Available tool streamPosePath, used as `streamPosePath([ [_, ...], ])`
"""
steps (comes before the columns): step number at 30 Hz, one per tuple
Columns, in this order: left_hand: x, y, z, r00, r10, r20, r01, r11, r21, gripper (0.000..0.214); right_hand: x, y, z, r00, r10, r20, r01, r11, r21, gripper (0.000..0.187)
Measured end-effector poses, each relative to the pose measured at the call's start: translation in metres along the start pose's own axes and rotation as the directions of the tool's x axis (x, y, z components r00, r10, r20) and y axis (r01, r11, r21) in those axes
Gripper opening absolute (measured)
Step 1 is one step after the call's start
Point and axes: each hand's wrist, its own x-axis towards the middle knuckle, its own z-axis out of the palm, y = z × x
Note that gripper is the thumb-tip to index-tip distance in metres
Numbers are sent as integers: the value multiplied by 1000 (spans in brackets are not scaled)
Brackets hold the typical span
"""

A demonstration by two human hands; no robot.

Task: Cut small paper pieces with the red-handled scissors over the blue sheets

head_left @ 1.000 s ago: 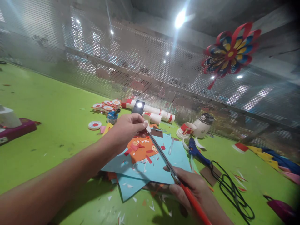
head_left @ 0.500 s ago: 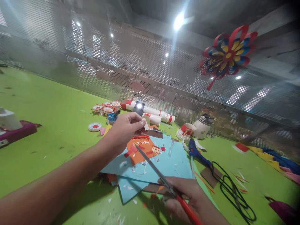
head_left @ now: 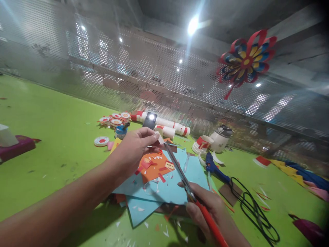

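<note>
- Left hand [head_left: 142, 142]: arm in from left edge over green table [head_left: 51, 144]; thumb and fingers clamped on small white paper [head_left: 159, 138], raised above the sheets, part of it poking out rightward.
- Orange sheet [head_left: 149, 176]: below that hand, red cutouts [head_left: 146, 164] lying on it, no hand on them.
- White paper, free edge: faces the scissors [head_left: 183, 181], tip touching it or just beside, can't tell which.
- Blue sheets [head_left: 169, 193]: under the orange one, small scraps on top.
- Scissors: blades slant up-left; together or slightly apart, can't tell. Step in hand looks like trimming the white paper, blades being lined up at its edge.
- Paper cup [head_left: 204, 140]: on table behind, untouched.
- Right hand [head_left: 214, 202]: clamped around the red scissor handles. Next move seems to call for a steady left pinch, blades parted around the paper edge, fingertips clear of the cut.
- Glue gun [head_left: 218, 172]: just right of the blue sheets, untouched, near brown card [head_left: 228, 192].
</note>
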Motion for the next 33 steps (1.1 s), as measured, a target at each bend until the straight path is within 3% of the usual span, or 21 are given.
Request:
streamPosePath([
  [5,-4,0,5,999,-34,10,35,994,-104,14,1,1,4,997,-79,20,77,994,74,43],
  [11,-8,-4,11,999,-39,-34,32,981,-192,12,0,0,7,996,-87,-11,88,992,87,47],
  [20,-13,-9,15,997,12,-77,-29,975,-220,12,0,-2,8,996,-81,-42,85,990,108,48],
  [29,-14,-8,16,997,-6,-75,-13,968,-251,9,-1,1,8,994,-92,-59,94,995,36,49],
  [33,-14,-9,17,997,12,-72,-29,971,-236,10,-2,1,9,995,-78,-67,83,993,78,47],
])
